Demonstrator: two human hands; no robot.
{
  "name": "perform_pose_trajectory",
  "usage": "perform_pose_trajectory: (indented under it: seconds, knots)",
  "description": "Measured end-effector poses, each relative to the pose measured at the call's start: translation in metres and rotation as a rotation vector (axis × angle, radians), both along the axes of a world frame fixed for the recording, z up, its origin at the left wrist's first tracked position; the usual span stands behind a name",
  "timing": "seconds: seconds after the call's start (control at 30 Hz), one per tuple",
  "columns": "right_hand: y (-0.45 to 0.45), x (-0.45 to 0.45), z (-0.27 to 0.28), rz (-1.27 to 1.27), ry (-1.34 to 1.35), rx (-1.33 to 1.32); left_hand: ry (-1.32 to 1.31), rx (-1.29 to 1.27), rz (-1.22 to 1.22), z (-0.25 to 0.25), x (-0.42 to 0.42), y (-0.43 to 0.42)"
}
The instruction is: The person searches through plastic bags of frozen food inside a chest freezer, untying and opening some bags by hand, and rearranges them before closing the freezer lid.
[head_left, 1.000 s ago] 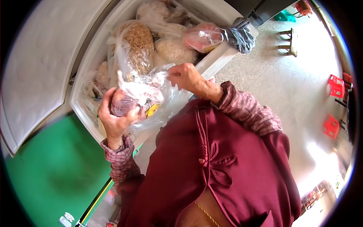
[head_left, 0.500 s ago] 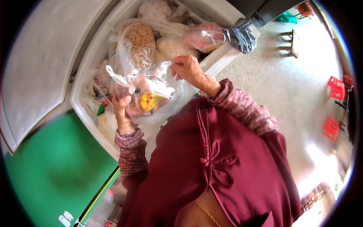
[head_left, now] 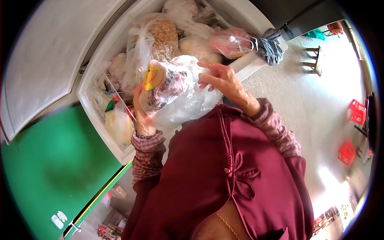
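Observation:
My left hand (head_left: 143,112) is closed around the left side of a clear plastic bag of food (head_left: 170,86). Printed wrapping with a yellow patch shows through the bag; its contents are hard to make out. Loose, see-through plastic (head_left: 192,108) spreads from it toward my apron. At the bag's upper right is my right hand (head_left: 226,82), fingers apart, the index fingertip at the plastic's edge. Both hands are above an open chest freezer (head_left: 90,94) full of bagged food, including a bag of tan, shredded-looking food (head_left: 162,38).
A raised white lid (head_left: 40,60) stands at the left, above a green surface (head_left: 52,160). A pinkish bag (head_left: 232,42) and a grey cloth (head_left: 271,48) lie at the freezer's right edge. A wooden stool (head_left: 315,61) and red plastic stools (head_left: 357,112) stand on the floor.
The bag has turned, bringing its yellow patch to the upper left. My right hand's fingers have spread from a pinch on the plastic. The view has shifted slightly.

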State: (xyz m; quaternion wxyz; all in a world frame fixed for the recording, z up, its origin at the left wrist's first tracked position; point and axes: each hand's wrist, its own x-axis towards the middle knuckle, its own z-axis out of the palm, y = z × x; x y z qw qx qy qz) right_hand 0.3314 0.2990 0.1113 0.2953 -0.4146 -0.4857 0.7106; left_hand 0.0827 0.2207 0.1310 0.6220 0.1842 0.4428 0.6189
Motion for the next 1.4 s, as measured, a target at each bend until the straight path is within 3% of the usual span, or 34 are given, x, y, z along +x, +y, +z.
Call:
perform_pose_trajectory:
  seconds: [0.03, 0.1, 0.3, 0.4, 0.5, 0.57, 0.63, 0.7, 0.8, 1.0, 1.23, 1.4]
  knots:
    - [-0.002, 0.001, 0.002, 0.022, 0.009, 0.011, 0.001, -0.04, -0.005, 0.001, 0.0, 0.002]
    - [-0.01, 0.0, 0.009, 0.081, -0.015, 0.018, -0.312, -0.182, -0.086, -0.012, -0.01, 0.018]
    - [-0.016, 0.002, 0.011, 0.163, -0.052, 0.047, -0.342, -0.219, -0.13, 0.022, 0.016, 0.039]
    - [-0.014, 0.003, 0.018, 0.072, 0.058, -0.089, -0.362, -0.253, -0.149, 0.024, 0.012, 0.042]
    - [-0.016, 0.0, 0.022, 0.065, 0.018, 0.054, -0.388, -0.299, -0.1, 0.032, 0.019, 0.044]
    - [-0.018, -0.005, 0.011, 0.057, -0.159, 0.469, -0.365, -0.293, -0.133, 0.038, 0.026, 0.045]
    - [-0.015, -0.008, -0.003, 0.153, -0.326, 0.652, -0.382, -0.292, -0.124, 0.036, 0.026, 0.042]
    - [-0.009, -0.009, -0.01, 0.274, -0.386, 0.518, -0.44, -0.295, -0.076, 0.022, 0.018, 0.035]
    - [-0.009, -0.015, -0.006, 0.155, -0.149, 0.032, -0.343, -0.265, -0.128, 0.009, 0.009, 0.028]
    - [-0.014, -0.017, -0.05, 0.027, -0.116, 0.214, 0.069, -0.184, -0.021, 0.033, 0.031, 0.027]
    - [-0.006, -0.013, -0.049, -0.097, -0.394, 0.413, 0.315, -0.078, -0.097, 0.051, 0.039, 0.027]
    - [-0.005, -0.008, -0.063, -0.087, -0.297, 0.452, 0.394, -0.063, -0.104, 0.06, 0.046, 0.026]
